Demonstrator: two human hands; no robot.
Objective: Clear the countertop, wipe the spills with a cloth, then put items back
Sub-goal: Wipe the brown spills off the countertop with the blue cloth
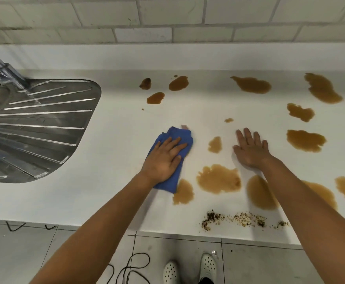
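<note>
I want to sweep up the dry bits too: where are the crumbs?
In the head view, the crumbs lie along the countertop's front edge, right of centre, just below the big brown spills.

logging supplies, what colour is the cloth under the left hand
Blue, a plain solid blue cloth, seen in the head view.

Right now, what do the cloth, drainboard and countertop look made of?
Cloth: blue, soft, matte, bunched folds; likely microfibre or terry. Drainboard: shiny grey metal with pressed ribs and reflections; probably stainless steel. Countertop: smooth white, seamless, faint sheen, spills pooling on top; laminate or solid surface, can't tell which.
</note>
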